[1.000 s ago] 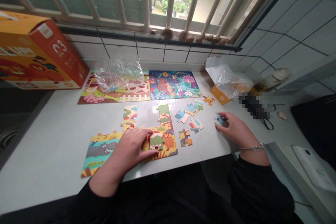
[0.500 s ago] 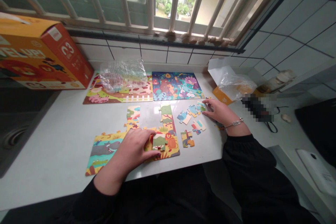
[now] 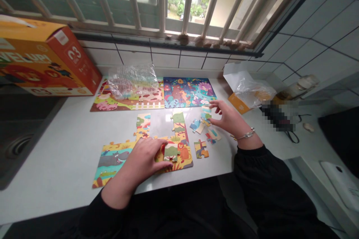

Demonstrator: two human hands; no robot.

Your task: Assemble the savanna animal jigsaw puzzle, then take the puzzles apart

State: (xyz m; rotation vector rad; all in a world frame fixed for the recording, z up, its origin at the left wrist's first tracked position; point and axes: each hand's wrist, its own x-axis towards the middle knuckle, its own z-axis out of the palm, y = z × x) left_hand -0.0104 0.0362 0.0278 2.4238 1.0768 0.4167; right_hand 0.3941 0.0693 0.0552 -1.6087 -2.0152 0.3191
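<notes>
The partly joined animal puzzle [image 3: 112, 160] lies near the counter's front edge, with a hippo at left and a lion at right. Over its lower right part, my left hand [image 3: 146, 157] has thumb and fingers closed on a puzzle piece [image 3: 171, 152] showing a green tree. At the right, my right hand [image 3: 226, 119] pinches a blue and green puzzle piece [image 3: 206, 112] by its right side, just above other loose pieces. Among these are a blue piece [image 3: 197, 125], a piece with red and blue [image 3: 213, 136] and one with a tree trunk [image 3: 201, 148].
Behind lie a finished farm puzzle [image 3: 126, 104], partly under crumpled clear plastic [image 3: 131, 78], and a dark blue forest puzzle [image 3: 189, 92]. An orange box [image 3: 67, 63] stands at left. An opened white and orange box [image 3: 238, 102] sits at back right, near a jar [image 3: 300, 86].
My right hand has moved left with its puzzle piece, which now partly covers other loose pieces. My left hand keeps its piece in about the same place.
</notes>
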